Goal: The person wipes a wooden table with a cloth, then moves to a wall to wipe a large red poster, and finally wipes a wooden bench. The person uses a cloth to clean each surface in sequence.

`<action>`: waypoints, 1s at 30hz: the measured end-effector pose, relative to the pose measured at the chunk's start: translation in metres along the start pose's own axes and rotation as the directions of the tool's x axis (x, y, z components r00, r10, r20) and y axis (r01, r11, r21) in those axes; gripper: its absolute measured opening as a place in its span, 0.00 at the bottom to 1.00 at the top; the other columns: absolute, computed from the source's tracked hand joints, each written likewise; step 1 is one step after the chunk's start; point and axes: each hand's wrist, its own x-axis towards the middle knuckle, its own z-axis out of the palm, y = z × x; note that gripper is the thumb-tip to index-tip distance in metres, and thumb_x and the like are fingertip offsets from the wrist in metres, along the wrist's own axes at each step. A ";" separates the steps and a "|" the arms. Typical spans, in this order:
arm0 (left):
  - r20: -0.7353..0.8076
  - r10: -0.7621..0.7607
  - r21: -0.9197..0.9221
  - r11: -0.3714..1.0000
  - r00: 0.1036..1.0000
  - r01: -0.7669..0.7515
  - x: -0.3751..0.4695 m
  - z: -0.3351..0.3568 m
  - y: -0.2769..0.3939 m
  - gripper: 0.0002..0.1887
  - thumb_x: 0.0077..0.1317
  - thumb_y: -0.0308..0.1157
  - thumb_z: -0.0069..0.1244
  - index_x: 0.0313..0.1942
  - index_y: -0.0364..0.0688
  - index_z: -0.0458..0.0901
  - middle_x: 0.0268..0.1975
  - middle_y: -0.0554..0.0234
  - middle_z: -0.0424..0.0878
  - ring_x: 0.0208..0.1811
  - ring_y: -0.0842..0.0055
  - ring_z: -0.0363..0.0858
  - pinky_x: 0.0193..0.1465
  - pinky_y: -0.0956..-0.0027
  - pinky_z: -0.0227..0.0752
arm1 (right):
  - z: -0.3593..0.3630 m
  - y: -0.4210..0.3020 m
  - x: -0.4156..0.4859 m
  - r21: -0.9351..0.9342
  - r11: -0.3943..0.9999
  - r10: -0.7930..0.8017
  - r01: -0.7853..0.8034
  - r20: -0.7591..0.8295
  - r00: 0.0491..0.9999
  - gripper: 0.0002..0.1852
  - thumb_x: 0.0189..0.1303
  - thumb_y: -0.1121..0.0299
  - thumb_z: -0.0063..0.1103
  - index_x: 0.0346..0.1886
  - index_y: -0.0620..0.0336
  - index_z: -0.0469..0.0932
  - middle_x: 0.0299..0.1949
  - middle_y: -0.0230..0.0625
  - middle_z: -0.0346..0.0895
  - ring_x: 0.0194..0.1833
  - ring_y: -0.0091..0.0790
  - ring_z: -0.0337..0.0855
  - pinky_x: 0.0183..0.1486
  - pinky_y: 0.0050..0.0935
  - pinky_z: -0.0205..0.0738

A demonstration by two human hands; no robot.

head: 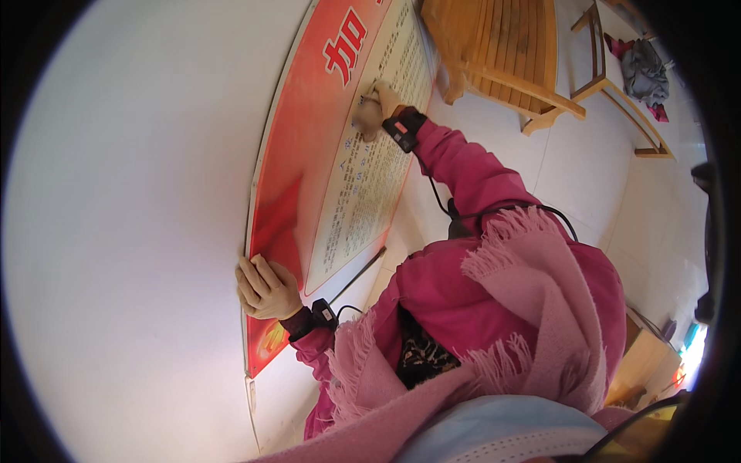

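A red and cream printed wall board with writing on it runs along the white wall before me. My right hand, in a pale glove, presses a bunched greyish-brown cloth against the board's cream text panel. Part of the cloth is hidden under the fingers. Closer to me, my left hand, also gloved, has its fingers bent over the board's outer edge near its red end corner. The fingertips' exact hold on that edge is hard to make out.
A slatted wooden bench stands on the pale tiled floor beyond my right arm. Farther right is a wooden-framed table with a dark grey garment on it. A black cable hangs from my right wrist device.
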 end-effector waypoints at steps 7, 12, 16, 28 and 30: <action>0.008 0.029 0.081 0.996 1.000 -0.029 0.010 -0.004 0.004 0.15 0.68 0.33 0.56 0.55 0.48 0.82 0.62 0.65 0.86 0.57 0.65 0.85 0.54 0.62 0.76 | -0.022 -0.173 0.018 -0.531 0.805 -0.500 0.265 -0.367 0.784 0.23 0.62 0.63 0.65 0.58 0.64 0.79 0.53 0.56 0.81 0.53 0.60 0.80 0.59 0.43 0.76; 0.042 0.010 0.039 0.999 0.999 -0.011 0.023 -0.004 0.013 0.03 0.68 0.29 0.56 0.41 0.46 0.80 0.53 0.65 0.91 0.47 0.66 0.85 0.48 0.66 0.75 | -0.022 -0.225 0.028 -0.178 0.846 -0.521 0.503 -0.472 0.711 0.34 0.65 0.62 0.61 0.74 0.61 0.69 0.68 0.60 0.72 0.65 0.60 0.76 0.66 0.42 0.72; 0.075 0.002 0.034 0.999 0.997 -0.005 0.026 0.007 0.022 0.16 0.68 0.32 0.55 0.55 0.48 0.76 0.58 0.63 0.88 0.51 0.63 0.85 0.51 0.61 0.76 | -0.050 -0.207 0.053 -0.187 0.879 -0.471 0.438 -0.481 0.739 0.39 0.67 0.63 0.59 0.80 0.58 0.59 0.66 0.56 0.75 0.63 0.57 0.79 0.65 0.41 0.74; 0.033 0.009 0.088 0.996 0.999 -0.012 0.032 0.018 0.045 0.19 0.76 0.44 0.47 0.63 0.51 0.71 0.60 0.59 0.86 0.50 0.62 0.85 0.52 0.58 0.71 | -0.057 -0.057 0.030 0.519 0.848 0.299 -0.109 -0.298 0.906 0.20 0.79 0.62 0.44 0.67 0.61 0.69 0.48 0.41 0.79 0.39 0.36 0.77 0.41 0.36 0.78; 0.037 0.005 0.085 0.996 0.999 -0.008 0.036 0.018 0.049 0.20 0.78 0.47 0.45 0.64 0.51 0.70 0.59 0.58 0.86 0.51 0.62 0.85 0.52 0.58 0.71 | -0.054 -0.031 0.017 0.584 0.778 0.411 -0.231 -0.194 0.891 0.18 0.79 0.62 0.44 0.64 0.62 0.70 0.49 0.41 0.79 0.39 0.38 0.77 0.41 0.38 0.78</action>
